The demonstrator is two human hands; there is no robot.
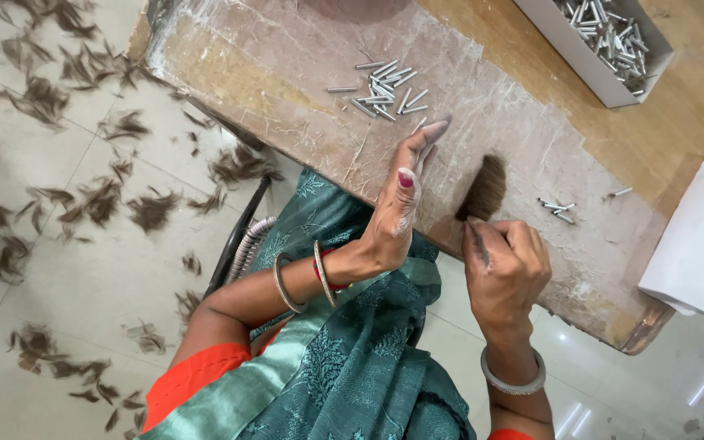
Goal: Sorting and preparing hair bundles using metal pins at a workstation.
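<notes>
The right hand (505,265) is closed in a fist around the gathered base of a tuft of brown bristle hair (482,189), thumb pressed along the side of the bundle. The loose ends fan out above the fist and lie against the worn tabletop (270,73). The left hand (401,208) is open and holds nothing; its fingers (429,134) are stretched flat, edge-on to the table, just beside the fanned tips and possibly touching them.

The tuft looks very light, soft and springy, with nothing binding it that can be seen, so it likely stays together only while it is pinched. The sound place to hold it is the tight base where the fist already has it; a hold nearer the tips would probably let hairs slip out or splay.

Just beyond the left hand's fingertips lies a scatter of small metal tubes (383,88), and a few more metal tubes (558,209) lie right of the tuft, near enough to be brushed by a sweep of either hand. A white tray (556,37) at the far edge holds many more. A white box (698,236) stands at the right end of the table, well apart from both hands. Clumps of cut hair (152,208) litter the tiled floor (59,342) below.
</notes>
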